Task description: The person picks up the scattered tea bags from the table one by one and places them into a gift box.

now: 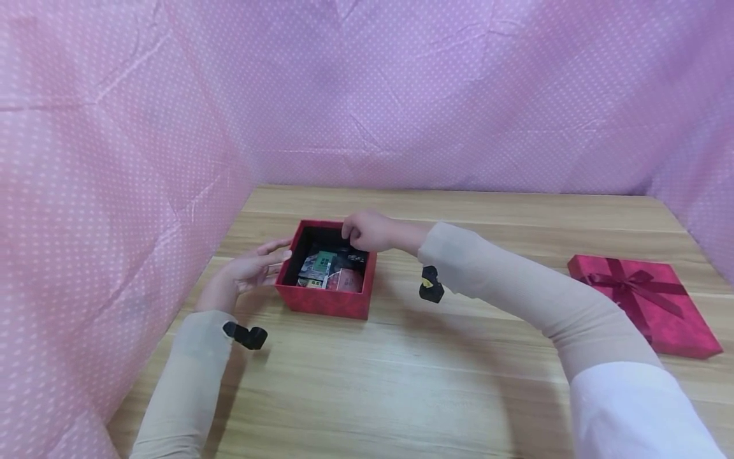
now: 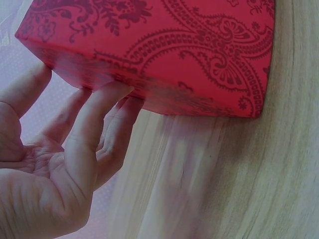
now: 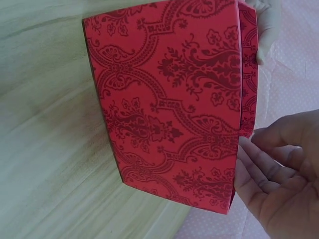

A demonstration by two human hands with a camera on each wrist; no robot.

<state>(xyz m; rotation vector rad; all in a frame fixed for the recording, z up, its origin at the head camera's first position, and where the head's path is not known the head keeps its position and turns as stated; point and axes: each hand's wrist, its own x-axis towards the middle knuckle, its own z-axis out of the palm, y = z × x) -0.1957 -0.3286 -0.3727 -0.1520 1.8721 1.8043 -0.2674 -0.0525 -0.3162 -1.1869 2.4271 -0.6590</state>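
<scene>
An open red patterned box (image 1: 321, 298) stands on the wooden table (image 1: 401, 382), with several small printed packets (image 1: 329, 271) inside. My left hand (image 1: 252, 268) lies flat against the box's left wall with its fingers straight; the left wrist view shows these fingers (image 2: 94, 124) touching the box's (image 2: 164, 55) lower edge. My right hand (image 1: 367, 231) is at the far right rim. In the right wrist view its loosely bent fingers (image 3: 251, 159) touch the top edge of the box (image 3: 169, 104) and hold nothing. The left hand's fingertips (image 3: 266, 30) show beyond the box.
A red lid with a ribbon bow (image 1: 642, 303) lies flat at the right of the table. Pink dotted cloth (image 1: 115, 159) walls in the left, back and right sides. Bare wood stretches between the box and the lid.
</scene>
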